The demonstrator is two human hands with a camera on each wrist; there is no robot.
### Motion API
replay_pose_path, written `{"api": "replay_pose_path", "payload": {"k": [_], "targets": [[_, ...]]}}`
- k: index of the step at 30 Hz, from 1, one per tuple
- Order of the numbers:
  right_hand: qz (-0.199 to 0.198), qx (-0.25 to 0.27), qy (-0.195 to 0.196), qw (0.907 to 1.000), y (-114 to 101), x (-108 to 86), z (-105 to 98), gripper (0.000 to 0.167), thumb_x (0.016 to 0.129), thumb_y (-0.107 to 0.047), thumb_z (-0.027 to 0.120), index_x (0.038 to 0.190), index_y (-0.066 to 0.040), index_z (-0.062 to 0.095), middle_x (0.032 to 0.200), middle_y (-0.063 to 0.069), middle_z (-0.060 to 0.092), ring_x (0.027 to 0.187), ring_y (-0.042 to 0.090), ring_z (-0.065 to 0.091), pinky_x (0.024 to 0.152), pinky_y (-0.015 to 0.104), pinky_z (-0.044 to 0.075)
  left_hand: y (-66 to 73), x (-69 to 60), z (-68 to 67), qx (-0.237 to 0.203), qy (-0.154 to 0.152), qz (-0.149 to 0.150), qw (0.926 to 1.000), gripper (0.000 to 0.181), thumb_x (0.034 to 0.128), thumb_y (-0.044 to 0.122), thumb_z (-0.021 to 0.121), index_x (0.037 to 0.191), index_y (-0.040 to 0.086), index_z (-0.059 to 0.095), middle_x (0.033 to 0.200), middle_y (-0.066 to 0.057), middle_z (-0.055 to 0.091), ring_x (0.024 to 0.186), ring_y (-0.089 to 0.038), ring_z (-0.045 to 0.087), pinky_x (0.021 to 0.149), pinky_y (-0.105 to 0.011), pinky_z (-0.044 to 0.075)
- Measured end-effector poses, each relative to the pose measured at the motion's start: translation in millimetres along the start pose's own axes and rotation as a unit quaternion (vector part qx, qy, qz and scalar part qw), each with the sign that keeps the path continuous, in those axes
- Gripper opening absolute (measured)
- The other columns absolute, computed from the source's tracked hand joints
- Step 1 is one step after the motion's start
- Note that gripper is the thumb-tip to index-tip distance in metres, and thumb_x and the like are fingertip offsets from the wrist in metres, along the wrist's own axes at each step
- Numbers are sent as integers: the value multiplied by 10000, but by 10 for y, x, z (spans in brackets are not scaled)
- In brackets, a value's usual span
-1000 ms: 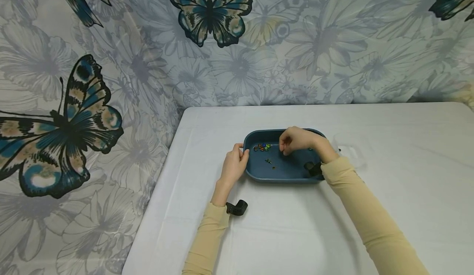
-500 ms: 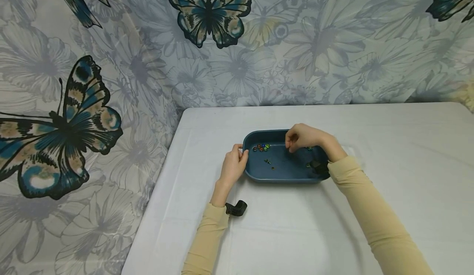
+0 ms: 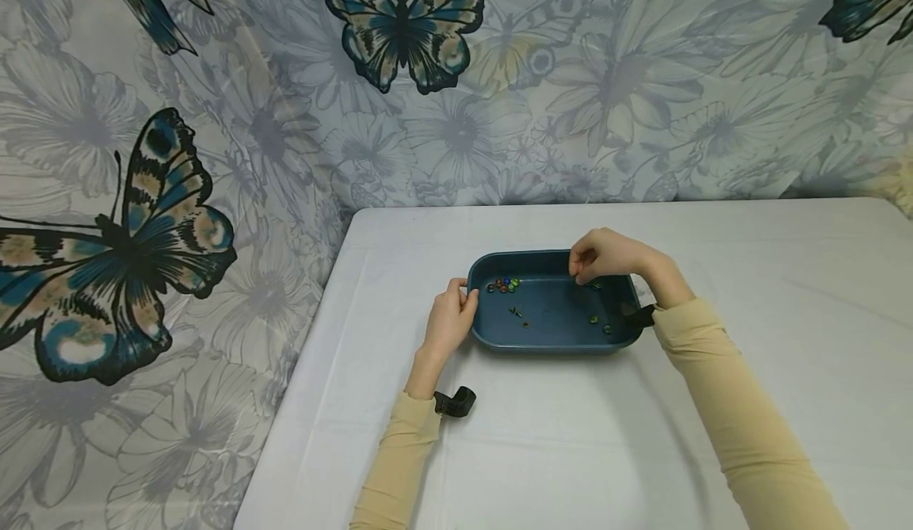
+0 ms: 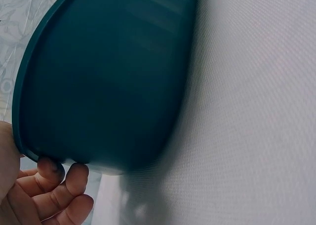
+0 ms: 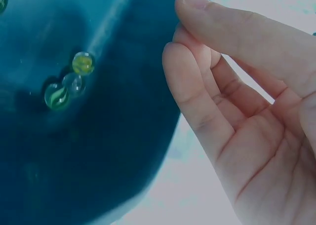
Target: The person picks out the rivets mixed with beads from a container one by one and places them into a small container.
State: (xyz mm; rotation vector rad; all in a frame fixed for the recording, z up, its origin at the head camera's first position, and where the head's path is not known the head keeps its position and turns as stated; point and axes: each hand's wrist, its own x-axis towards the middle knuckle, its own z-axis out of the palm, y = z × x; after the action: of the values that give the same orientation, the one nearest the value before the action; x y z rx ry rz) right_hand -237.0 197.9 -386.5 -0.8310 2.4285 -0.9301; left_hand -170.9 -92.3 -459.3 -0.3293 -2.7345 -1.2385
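Note:
A dark blue rectangular tray [image 3: 549,340] rests on the white table. My left hand [image 3: 449,318] grips its left rim, fingers beneath the edge and thumb on top in the head view. My right hand [image 3: 613,257] hangs over the tray's far right part, fingers loosely bent and thumb near the fingertips [image 5: 180,62]; I see nothing between them. Close by lie a yellow marble [image 5: 83,63], a clear marble [image 5: 74,84] and a green marble [image 5: 57,96], touching one another. Several coloured marbles [image 3: 504,284] cluster at the tray's far left.
Small brass-coloured pieces [image 3: 516,311] lie left of the tray's middle, too small to identify. Two greenish marbles [image 3: 607,329] sit toward the near right. A white cloth covers the table [image 3: 542,435], and a patterned curtain [image 3: 464,142] hangs behind it.
My right hand has moved right and slightly away from me, from the tray's middle to its far right, uncovering the near-right marbles. My left hand stays on the rim.

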Motion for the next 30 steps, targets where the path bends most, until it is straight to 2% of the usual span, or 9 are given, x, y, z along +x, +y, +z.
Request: {"api": "replay_pose_path", "payload": {"k": [12,23,30], "targets": [[290,250,76,9992,48,-141,-106,83,775,27,698,826,31,632,815,82,648,749,201,639,676,307,504,3,-2,-2,18,26,23,10000,317,961,173,502,1164,-69,530,560,27,416,438,-72,346,453,-196,294],[411,101,252,9988,125,-277,-181,100,787,-16,703,858,17,641,823,55,639,731,181,615,674,298,491,0,-2,-6,12,28,-39,10000,311,960,173,502,1157,-65,532,570,24,424,447,-76,359,458,-201,305],[593,248,348,9973,151,-416,-218,121,804,-21,689,898,36,638,837,75,642,754,220,624,685,338,498,-5,-2,2,-9,23,-38,10000,315,961,174,500,1163,-66,529,582,18,441,456,-79,374,463,-206,320]]}}
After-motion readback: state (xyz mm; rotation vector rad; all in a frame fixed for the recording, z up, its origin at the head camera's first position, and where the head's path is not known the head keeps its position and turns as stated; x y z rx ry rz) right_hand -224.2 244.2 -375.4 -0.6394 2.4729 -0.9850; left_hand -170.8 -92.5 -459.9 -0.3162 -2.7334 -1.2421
